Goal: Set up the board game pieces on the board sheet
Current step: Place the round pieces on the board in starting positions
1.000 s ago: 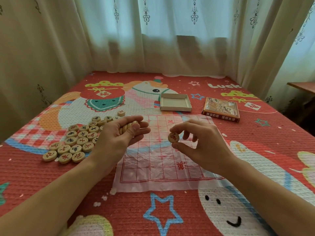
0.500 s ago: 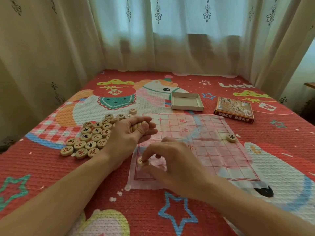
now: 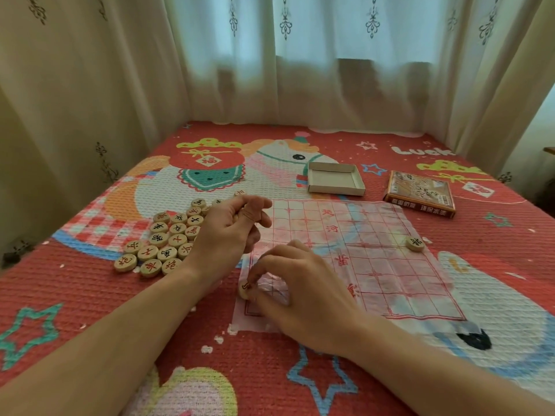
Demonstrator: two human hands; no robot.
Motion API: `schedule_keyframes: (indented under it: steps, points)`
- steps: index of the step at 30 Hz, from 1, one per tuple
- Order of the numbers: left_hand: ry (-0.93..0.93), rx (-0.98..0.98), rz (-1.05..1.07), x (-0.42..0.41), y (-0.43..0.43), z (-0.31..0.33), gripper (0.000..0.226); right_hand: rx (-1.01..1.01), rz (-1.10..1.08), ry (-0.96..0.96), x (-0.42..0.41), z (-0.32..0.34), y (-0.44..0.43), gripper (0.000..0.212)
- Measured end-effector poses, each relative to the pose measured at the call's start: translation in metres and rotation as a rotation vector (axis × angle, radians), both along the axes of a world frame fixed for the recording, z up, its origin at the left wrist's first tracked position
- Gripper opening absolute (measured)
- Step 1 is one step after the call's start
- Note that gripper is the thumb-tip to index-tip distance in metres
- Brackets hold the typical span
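A thin plastic board sheet with a red grid lies on the red patterned mat. My right hand pinches a round wooden piece at the sheet's near left corner. My left hand hovers over the sheet's left edge, fingers curled around a few stacked pieces that are mostly hidden. Another wooden piece sits on the sheet's right edge. A cluster of several wooden pieces with red and black characters lies on the mat to the left.
An open cardboard box tray sits beyond the sheet, and the printed box lid lies to its right. Curtains hang along the far and side edges. A wooden ledge shows at the far right.
My right hand carried its piece from mid-air down to the sheet's near left corner. My left hand stayed with its stack. The view shifted left.
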State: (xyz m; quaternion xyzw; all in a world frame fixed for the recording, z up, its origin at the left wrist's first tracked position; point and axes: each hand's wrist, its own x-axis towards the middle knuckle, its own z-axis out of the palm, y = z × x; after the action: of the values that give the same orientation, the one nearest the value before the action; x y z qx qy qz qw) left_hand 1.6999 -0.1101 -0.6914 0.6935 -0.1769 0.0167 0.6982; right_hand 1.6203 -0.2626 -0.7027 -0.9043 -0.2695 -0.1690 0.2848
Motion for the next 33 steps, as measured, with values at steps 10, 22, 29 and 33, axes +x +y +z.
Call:
schedule_keyframes:
  steps: [10,22,29,33]
  points:
    - [-0.159,0.184,-0.14,-0.013,-0.006,0.008,0.035,0.288,-0.151,-0.084,0.016,0.009,-0.023,0.046]
    - [-0.153,0.183,-0.194,-0.02,-0.006,0.013,0.041,0.277,-0.125,-0.201,0.019,0.012,-0.034,0.029]
    - [-0.019,0.064,-0.212,-0.021,-0.008,0.016,0.05,0.246,-0.147,-0.201,0.018,0.012,-0.038,0.032]
    - [-0.007,0.073,-0.109,-0.017,-0.006,0.014,0.046,0.232,-0.162,-0.21,0.016,0.012,-0.038,0.031]
